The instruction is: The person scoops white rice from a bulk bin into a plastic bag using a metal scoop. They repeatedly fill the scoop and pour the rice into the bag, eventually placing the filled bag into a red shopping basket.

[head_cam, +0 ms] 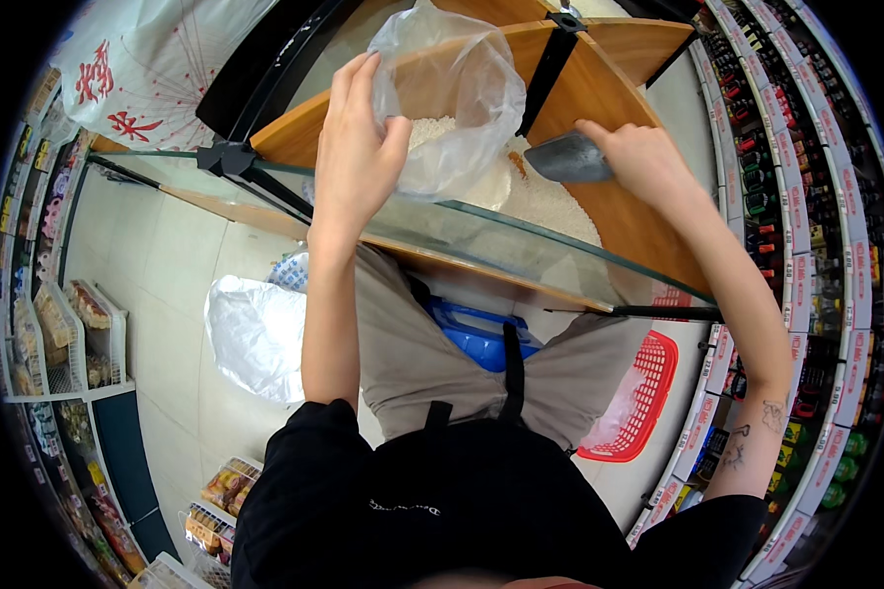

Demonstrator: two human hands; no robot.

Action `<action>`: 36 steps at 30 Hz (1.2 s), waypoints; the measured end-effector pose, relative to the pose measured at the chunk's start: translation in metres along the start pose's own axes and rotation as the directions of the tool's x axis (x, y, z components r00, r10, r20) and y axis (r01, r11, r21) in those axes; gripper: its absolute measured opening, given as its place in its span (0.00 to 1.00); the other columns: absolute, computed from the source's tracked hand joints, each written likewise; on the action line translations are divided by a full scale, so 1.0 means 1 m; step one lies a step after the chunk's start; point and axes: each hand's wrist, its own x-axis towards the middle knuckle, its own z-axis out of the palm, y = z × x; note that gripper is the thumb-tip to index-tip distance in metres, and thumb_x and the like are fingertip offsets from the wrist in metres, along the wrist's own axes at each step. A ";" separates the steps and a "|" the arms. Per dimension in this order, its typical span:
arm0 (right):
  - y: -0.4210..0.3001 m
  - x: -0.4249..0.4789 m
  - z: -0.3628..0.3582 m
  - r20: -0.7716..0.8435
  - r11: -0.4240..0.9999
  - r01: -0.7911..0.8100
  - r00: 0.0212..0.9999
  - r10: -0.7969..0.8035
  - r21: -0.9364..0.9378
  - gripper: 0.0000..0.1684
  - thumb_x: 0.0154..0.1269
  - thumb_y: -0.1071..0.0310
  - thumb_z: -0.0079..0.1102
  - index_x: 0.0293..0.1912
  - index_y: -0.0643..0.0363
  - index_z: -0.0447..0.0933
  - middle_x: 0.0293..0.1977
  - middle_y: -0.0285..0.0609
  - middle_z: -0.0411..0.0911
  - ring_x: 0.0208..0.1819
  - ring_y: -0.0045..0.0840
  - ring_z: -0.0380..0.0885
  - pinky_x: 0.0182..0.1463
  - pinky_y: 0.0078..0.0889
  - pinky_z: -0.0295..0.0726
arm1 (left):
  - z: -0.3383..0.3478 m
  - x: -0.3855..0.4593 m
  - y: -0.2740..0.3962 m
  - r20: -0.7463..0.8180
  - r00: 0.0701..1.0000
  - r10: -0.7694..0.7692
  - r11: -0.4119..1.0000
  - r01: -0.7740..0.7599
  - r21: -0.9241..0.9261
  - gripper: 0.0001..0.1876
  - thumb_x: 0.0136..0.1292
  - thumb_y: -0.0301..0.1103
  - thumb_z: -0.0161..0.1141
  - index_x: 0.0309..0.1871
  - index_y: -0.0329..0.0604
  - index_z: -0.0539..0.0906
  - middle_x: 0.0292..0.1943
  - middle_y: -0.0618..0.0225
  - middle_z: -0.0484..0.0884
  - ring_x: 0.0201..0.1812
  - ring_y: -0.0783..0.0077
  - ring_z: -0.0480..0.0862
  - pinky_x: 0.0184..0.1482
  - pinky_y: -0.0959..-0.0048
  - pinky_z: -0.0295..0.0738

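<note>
My left hand (359, 140) grips the left edge of a clear plastic bag (460, 81), whose mouth gapes wide over a wooden bin. White rice (541, 195) lies in this bin, with a small brownish patch near the middle post. Whether any rice is inside the bag I cannot tell, since rice also shows through the film. In my right hand (641, 158) is a dark metal scoop (571, 157), tilted with its blade toward the bag. The scoop is above the rice, apart from the bag, and its handle is hidden in my fist.
A glass front panel (516, 235) and wooden dividers (597, 81) enclose the bin. On the floor stand a red plastic basket (652, 397), a silvery bag (254, 339) and a blue plastic item (479, 331). Bottle shelves (781, 221) line the right; a large printed sack (147, 73) is upper left.
</note>
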 end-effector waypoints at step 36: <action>-0.021 -0.004 0.081 0.612 0.836 -0.144 0.747 -0.260 0.530 0.29 0.54 0.70 0.53 0.59 0.60 0.73 0.40 0.56 0.82 0.47 0.44 0.81 0.52 0.43 0.77 | -0.001 -0.001 -0.003 0.038 0.999 -0.004 0.998 0.002 0.058 0.27 0.57 0.23 0.49 0.64 0.33 0.68 0.62 0.54 0.71 0.58 0.58 0.75 0.57 0.70 0.72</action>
